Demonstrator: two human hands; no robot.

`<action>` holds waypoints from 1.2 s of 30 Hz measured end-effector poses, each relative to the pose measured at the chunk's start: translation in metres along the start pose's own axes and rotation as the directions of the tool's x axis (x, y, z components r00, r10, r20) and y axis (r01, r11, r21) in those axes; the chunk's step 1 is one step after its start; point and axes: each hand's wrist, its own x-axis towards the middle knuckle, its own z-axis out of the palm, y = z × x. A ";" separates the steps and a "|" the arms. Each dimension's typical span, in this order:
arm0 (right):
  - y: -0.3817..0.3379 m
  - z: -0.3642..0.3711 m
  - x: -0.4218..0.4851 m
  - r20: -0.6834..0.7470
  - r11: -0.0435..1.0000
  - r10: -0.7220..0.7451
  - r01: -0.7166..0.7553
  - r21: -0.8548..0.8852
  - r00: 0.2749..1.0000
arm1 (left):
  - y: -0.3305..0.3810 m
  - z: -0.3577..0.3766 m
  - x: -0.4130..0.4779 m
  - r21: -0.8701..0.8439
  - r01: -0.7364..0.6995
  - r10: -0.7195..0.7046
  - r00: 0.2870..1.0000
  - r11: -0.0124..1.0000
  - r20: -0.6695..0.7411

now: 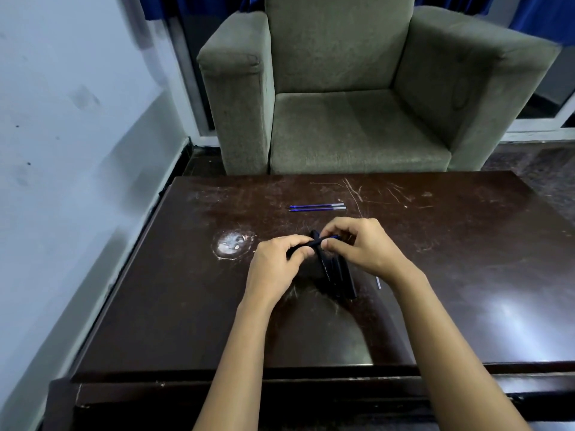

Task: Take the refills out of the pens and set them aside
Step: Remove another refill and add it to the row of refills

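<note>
Head view, looking down at a dark, scratched surface [186,306]. Holding a black pen [312,243] crosswise over the middle of it. Curling the left grip [273,262] round the pen's left end, thumb and fingers closed on the barrel. Pinching the pen's right end with the right grip [364,247], between thumb and forefinger. Showing a short length of blue refill [335,237] at that right end, just under the right fingers.

Covering, directly beneath both hands, a pile of black pens [339,275] pointing near to far and touching one another. Carrying faint printing on the barrels, too small to read.

Lying farther off, well apart from the pile, two blue refills [317,207] with clear ends, side by side and parallel, running left to right. Lying beside the right wrist, a small pale piece [378,283], too small to identify. Marking the wood left of the hands, a white worn patch [231,244]. Standing beyond the far edge, a grey-green armchair [357,126].
</note>
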 end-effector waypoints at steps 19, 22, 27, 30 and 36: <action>0.013 -0.004 0.004 0.007 0.972 0.234 -0.234 -0.023 0.972 | -0.005 0.003 0.004 -0.086 0.064 -0.082 0.969 0.994 -0.234; 0.018 0.003 0.001 0.137 0.911 0.302 -0.243 -0.334 0.943 | -0.008 0.003 0.004 -0.105 0.103 -0.123 0.968 0.989 -0.216; 0.015 0.008 0.003 0.174 0.902 0.318 -0.241 -0.357 0.932 | -0.008 0.006 0.003 -0.066 0.123 -0.131 0.980 0.990 -0.148; 0.015 0.010 0.003 0.166 0.905 0.325 -0.255 -0.341 0.931 | -0.009 0.005 0.003 -0.051 0.136 -0.142 0.982 0.989 -0.127; 0.013 0.011 0.002 0.190 0.942 0.321 -0.292 -0.166 0.928 | -0.011 0.006 0.003 -0.083 0.168 -0.176 0.978 0.982 -0.111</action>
